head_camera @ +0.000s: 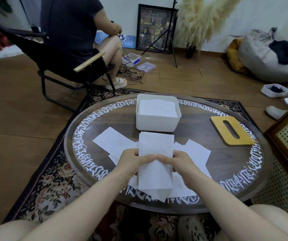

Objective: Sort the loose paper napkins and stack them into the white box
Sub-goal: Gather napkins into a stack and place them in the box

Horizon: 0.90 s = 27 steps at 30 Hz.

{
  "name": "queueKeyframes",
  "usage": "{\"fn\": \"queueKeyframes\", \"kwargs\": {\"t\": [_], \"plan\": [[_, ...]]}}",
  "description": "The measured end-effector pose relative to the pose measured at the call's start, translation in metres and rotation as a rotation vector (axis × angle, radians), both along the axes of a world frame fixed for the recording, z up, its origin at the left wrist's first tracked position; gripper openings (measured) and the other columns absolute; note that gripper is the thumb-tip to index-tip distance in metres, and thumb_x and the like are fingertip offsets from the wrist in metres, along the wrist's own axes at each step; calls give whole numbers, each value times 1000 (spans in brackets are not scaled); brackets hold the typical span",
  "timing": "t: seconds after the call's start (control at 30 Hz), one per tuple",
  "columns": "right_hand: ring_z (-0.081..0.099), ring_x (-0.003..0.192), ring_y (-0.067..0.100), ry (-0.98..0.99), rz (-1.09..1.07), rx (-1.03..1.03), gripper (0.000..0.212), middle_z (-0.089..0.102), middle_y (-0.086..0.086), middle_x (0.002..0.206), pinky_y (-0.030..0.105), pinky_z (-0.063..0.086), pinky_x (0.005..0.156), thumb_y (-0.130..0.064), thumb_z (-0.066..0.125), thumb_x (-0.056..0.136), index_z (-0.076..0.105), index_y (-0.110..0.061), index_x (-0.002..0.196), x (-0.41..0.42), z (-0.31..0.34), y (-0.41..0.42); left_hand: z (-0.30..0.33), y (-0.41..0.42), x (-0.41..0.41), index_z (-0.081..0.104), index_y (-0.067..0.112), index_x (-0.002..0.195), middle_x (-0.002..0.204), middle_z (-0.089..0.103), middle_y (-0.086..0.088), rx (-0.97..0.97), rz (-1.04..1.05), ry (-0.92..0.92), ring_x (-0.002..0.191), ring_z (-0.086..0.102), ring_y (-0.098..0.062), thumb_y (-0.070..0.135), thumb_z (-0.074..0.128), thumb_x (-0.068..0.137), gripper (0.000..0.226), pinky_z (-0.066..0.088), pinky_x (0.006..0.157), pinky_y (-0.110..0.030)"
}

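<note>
A long white paper napkin is held over the round dark table, its far end close to the white box. My left hand grips its left edge and my right hand grips its right edge, thumbs meeting across the middle. The box sits at the table's far centre with napkins stacked flat inside. Several loose napkins lie scattered on the table beneath and on both sides of my hands, partly hidden by them.
A yellow wooden lid with a slot lies on the table's right side. A person sits in a black folding chair beyond the table to the left. Cables, plastic containers and a tripod are on the floor behind.
</note>
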State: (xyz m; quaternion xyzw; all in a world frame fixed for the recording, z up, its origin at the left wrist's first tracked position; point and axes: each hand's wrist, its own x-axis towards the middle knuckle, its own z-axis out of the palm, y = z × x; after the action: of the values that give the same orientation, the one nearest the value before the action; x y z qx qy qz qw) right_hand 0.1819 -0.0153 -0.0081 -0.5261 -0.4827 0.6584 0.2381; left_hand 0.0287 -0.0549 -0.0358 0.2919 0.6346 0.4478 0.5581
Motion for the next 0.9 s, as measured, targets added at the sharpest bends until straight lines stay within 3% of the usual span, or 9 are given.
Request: {"fn": "queueKeyframes", "kwargs": {"t": [0.17,0.33,0.47,0.57,0.63,0.77,0.9], "plan": [[67,74,10,1,-23,-29,14,74,2,92,15,46,55,-13,69,86,69,-6,99,0,-5,2,-3,0,-2,71,6,93,94,74,-7,5,29,39,88,71,-24,15,72,84,13,57,83,-47],[57,45,-7,-12,-44,6,2,67,-1,79,7,37,40,-7,65,89,67,-7,87,2,-1,0,-1,-1,-2,68,10,88,100,71,-12,19,-15,140,91,68,-27,9,58,93,11,56,83,-49],[55,43,-10,-41,-37,31,6,66,-3,80,5,36,40,-8,64,89,65,-9,83,3,-1,1,2,-1,-2,66,15,93,102,69,-12,-1,-13,99,86,66,-26,14,48,98,19,56,75,-43],[55,44,-10,-48,-22,38,5,67,-4,80,5,36,41,-9,64,90,66,-10,85,3,-2,2,4,-2,-3,66,14,101,98,72,-6,-43,4,3,87,69,-24,40,55,94,29,57,67,-35],[56,45,-10,-43,-9,40,5,68,-4,79,5,36,41,-9,64,90,67,-10,86,3,-3,1,2,-3,-2,68,13,98,95,74,-4,-59,-1,0,86,70,-22,45,64,86,35,57,69,-34],[59,48,-8,-30,15,39,3,68,-4,78,6,38,42,-9,64,89,68,-9,89,1,-4,0,0,-6,0,70,8,97,94,74,-5,-59,-40,48,84,71,-21,24,75,81,24,57,68,-35],[59,49,-8,-33,18,40,4,69,-3,79,6,38,42,-11,65,89,68,-8,91,2,-7,1,-2,-4,-1,69,5,97,95,73,-6,-51,-16,97,88,70,-24,17,74,82,20,58,74,-39]]}}
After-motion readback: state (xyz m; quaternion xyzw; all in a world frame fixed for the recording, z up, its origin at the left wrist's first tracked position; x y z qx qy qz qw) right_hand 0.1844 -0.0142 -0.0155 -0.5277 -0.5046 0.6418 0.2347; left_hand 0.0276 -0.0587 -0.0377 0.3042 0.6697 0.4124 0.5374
